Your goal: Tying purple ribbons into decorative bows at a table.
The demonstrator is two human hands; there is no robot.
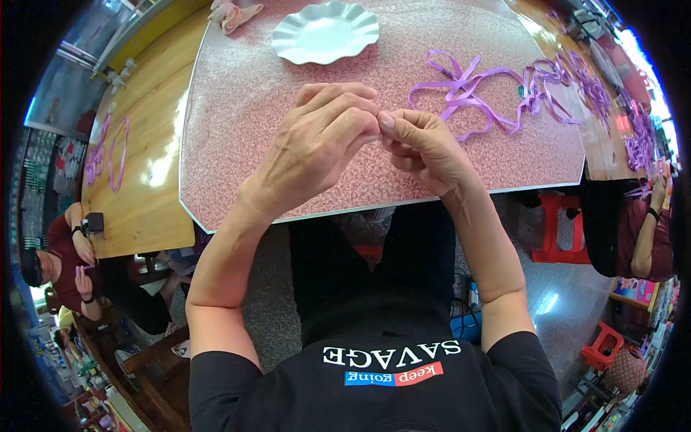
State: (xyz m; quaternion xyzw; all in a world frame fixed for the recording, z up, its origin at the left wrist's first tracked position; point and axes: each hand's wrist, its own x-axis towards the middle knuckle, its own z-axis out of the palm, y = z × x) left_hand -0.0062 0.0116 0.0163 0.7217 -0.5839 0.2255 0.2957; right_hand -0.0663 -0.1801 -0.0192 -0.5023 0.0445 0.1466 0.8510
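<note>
Over the near part of the pink speckled table [237,165], my hands meet fingertip to fingertip. My left hand [311,144] is closed, its fingers curled inward and its back turned up. Thumb and index finger of my right hand [423,142] pinch right against the left fingertips. Whatever sits between them is too small or hidden to make out. Just beyond the right hand, loops of purple ribbon [469,101] lie loosely on the tabletop. A white plate with a scalloped rim [325,32] stands farther off, past the left hand.
A crumpled pale cloth-like thing [234,16] lies at the far left corner. More purple ribbon [637,137] is heaped on the right-hand wooden table, and some ribbon [119,155] on the left one. People sit at both sides. A red stool [558,230] stands at right.
</note>
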